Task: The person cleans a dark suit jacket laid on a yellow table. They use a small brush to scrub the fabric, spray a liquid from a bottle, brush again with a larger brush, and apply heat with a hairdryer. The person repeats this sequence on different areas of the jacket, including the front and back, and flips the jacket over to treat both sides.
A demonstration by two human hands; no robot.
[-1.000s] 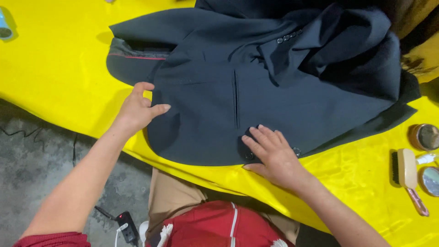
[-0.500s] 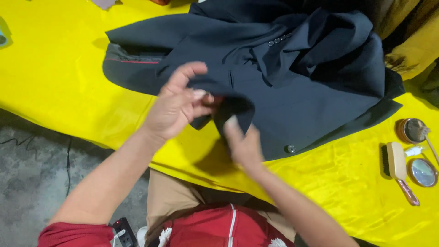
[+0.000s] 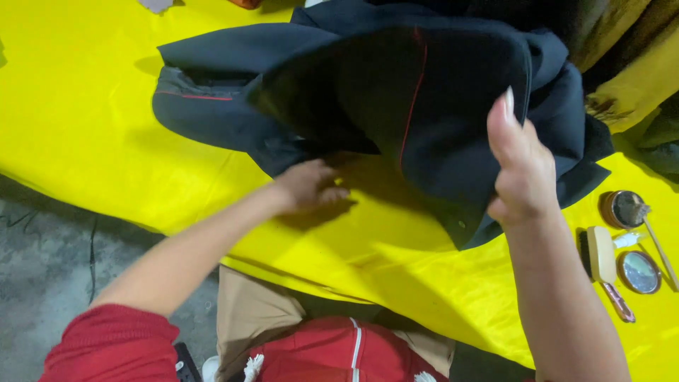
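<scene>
Lifting the dark jacket (image 3: 424,106) flap off the yellow surface (image 3: 85,106): right hand (image 3: 520,170) clamps its front edge, left hand (image 3: 308,185) sits underneath, grip hidden, we cannot tell. Next needs steady spreading.

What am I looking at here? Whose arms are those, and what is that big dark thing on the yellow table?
The camera sits on a person's head and looks down, so the arms are that person's own. The dark thing is a navy jacket lying on a yellow cloth. The right hand lifts one flap of it in its grip. The left hand reaches under the raised flap, near the cloth. On the right lie a brush and two small round tins.
</scene>
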